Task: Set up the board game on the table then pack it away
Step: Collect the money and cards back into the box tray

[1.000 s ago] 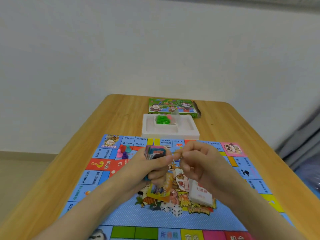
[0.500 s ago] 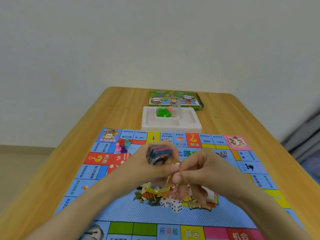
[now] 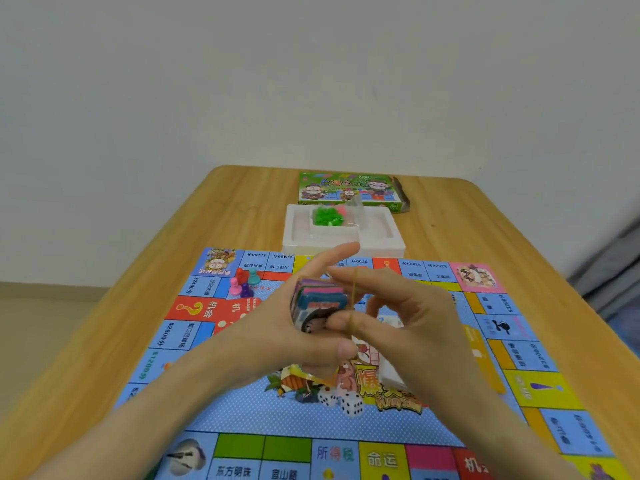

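L hand [image 3: 287,327] gripping multicolour paper card stack [image 3: 318,303] above printed blue game board [image 3: 450,427], index finger sticking out straight, R hand [image 3: 408,317] stretching thin tan rubber band [image 3: 354,296] btwn thumb & forefinger, just beside stack edge

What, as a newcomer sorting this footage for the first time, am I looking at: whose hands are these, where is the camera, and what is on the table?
There is no machine here. A person works with bare hands, and the single camera sits on their head, looking forward and down.

The left hand grips a bundle of coloured paper notes. The right hand holds a rubber band stretched across its fingers, right beside the bundle.

On the wooden table lies an unfolded game board with two dice and a cluster of pawns. Beyond it are a white tray holding green pieces, and the green game box.
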Motion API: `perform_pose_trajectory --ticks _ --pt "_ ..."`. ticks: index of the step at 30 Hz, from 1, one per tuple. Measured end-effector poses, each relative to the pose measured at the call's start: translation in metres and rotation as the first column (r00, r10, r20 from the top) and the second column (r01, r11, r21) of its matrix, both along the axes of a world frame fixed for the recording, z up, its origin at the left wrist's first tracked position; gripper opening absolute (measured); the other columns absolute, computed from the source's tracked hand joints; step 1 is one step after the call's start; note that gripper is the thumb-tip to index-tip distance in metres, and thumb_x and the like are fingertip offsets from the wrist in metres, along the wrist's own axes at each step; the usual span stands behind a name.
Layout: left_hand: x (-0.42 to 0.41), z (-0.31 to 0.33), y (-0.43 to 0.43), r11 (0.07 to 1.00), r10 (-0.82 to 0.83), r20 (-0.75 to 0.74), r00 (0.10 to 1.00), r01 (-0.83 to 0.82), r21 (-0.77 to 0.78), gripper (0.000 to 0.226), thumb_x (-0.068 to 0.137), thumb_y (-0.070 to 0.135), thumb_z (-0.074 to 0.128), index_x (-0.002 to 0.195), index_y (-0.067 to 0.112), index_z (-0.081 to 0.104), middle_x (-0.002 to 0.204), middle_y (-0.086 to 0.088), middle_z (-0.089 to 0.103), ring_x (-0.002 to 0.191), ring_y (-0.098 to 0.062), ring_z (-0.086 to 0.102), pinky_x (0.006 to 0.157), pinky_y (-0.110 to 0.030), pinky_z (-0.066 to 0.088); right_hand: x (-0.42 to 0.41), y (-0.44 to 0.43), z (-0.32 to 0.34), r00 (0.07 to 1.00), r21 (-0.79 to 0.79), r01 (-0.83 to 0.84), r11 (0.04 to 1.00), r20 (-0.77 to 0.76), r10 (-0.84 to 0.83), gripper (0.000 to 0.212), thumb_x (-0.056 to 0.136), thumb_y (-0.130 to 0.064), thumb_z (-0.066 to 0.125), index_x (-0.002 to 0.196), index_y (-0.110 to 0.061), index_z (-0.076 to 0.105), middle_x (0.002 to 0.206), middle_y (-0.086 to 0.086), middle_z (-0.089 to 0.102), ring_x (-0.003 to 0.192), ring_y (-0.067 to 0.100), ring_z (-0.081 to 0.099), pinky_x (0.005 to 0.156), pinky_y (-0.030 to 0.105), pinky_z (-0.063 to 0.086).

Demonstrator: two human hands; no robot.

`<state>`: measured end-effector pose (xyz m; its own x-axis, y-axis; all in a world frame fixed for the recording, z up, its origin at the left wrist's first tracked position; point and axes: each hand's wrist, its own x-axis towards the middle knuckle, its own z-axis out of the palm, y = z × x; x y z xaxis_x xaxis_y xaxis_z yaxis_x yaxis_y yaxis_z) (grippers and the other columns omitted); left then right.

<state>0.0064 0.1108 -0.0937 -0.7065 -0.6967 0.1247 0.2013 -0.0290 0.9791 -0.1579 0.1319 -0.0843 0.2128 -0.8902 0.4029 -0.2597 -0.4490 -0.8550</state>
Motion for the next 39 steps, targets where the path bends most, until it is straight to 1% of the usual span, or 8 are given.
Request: perform_pose_trajectory --ticks 3,10,15,19,23,27,35,39 --pt "-0.001 0.001 0.002 1.000 -0.003 -0.002 1.000 0.003 -0.007 0.089 0.072 -0.001 0.064 0.143 0.034 0.022 0.064 0.014 0.061 0.050 0.002 0.051 0.051 -0.014 0.044 0.006 0.003 -0.001 0.998 0.035 -0.021 0.999 0.065 0.019 0.041 0.064 -0.037 0.074 0.102 -0.050 0.065 0.089 -0.018 0.070 0.078 0.010 0.057 0.068 0.018 0.045" --pt "-0.002 0.002 0.004 0.999 -0.030 0.010 1.000 0.029 0.030 0.088 0.073 -0.005 0.065 0.140 0.039 0.027 0.074 0.010 0.067 0.053 -0.003 0.055 0.049 -0.017 0.045 0.013 0.007 0.005 0.971 0.231 -0.101 0.968 0.234 0.045 0.042 0.060 -0.016 0.079 0.096 -0.036 0.072 0.086 -0.005 0.073 0.075 0.022 0.064 0.080 0.054 0.051" --pt "-0.005 0.001 0.006 1.000 -0.006 0.046 0.999 0.004 0.028 0.091 0.071 -0.004 0.068 0.140 0.040 0.027 0.070 0.009 0.066 0.052 -0.002 0.056 0.049 -0.016 0.045 0.011 0.008 0.008 0.978 0.239 -0.121 0.963 0.197 0.074 0.034 0.065 -0.006 0.082 0.085 -0.032 0.074 0.081 -0.005 0.072 0.060 0.002 0.052 0.070 0.038 0.049" --pt "-0.007 0.001 0.005 0.998 0.000 0.050 0.999 -0.003 0.063 0.092 0.071 -0.018 0.059 0.140 0.035 0.027 0.066 0.009 0.064 0.048 -0.001 0.057 0.046 -0.014 0.045 0.013 0.008 0.005 0.988 0.180 -0.093 0.979 0.142 0.068 0.030 0.057 -0.027 0.078 0.084 -0.038 0.073 0.082 0.000 0.067 0.068 0.017 0.045 0.067 0.033 0.044" --pt "-0.009 -0.005 0.004 0.995 0.010 0.098 0.995 -0.019 0.095 0.084 0.071 -0.014 0.062 0.134 0.034 0.038 0.057 0.006 0.054 0.042 -0.005 0.047 0.043 -0.018 0.040 0.011 0.005 0.009 0.980 0.082 -0.148 0.986 0.143 0.135 0.025 0.058 -0.016 0.075 0.070 -0.036 0.071 0.067 -0.022 0.062 0.065 -0.006 0.051 0.062 0.007 0.039" --pt "-0.011 -0.004 0.006 0.994 -0.002 0.169 0.986 -0.016 0.107 0.045 0.071 -0.009 0.062 0.097 0.025 0.048 0.052 0.008 0.049 0.042 -0.007 0.044 0.043 -0.019 0.038 0.008 0.001 0.009 0.985 0.022 -0.173 0.985 -0.021 0.174 0.022 0.061 -0.021 0.078 0.075 -0.036 0.070 0.078 -0.015 0.067 0.077 0.002 0.055 0.067 0.007 0.038" --pt "-0.012 -0.004 0.005 0.997 -0.021 0.260 0.965 0.000 0.081 0.032 0.071 -0.005 0.064 0.088 0.018 0.049 0.053 0.010 0.048 0.045 -0.007 0.045 0.047 -0.017 0.040 -0.001 -0.003 0.019 0.933 -0.034 -0.248 0.968 -0.276 0.230 0.015 0.071 -0.006 0.073 0.080 -0.018 0.074 0.076 -0.012 0.068 0.071 0.000 0.058 0.062 0.005 0.038" --pt "-0.012 -0.005 0.003 0.986 -0.102 0.190 0.976 0.074 0.147 0.047 0.075 -0.008 0.063 0.102 0.031 0.061 0.052 0.002 0.041 0.043 -0.009 0.039 0.045 -0.019 0.037 -0.009 -0.006 0.022 0.914 0.083 -0.260 0.962 -0.300 0.273 0.015 0.074 -0.010 0.075 0.086 -0.019 0.073 0.079 -0.006 0.070 0.073 0.007 0.062 0.061 0.019 0.048"
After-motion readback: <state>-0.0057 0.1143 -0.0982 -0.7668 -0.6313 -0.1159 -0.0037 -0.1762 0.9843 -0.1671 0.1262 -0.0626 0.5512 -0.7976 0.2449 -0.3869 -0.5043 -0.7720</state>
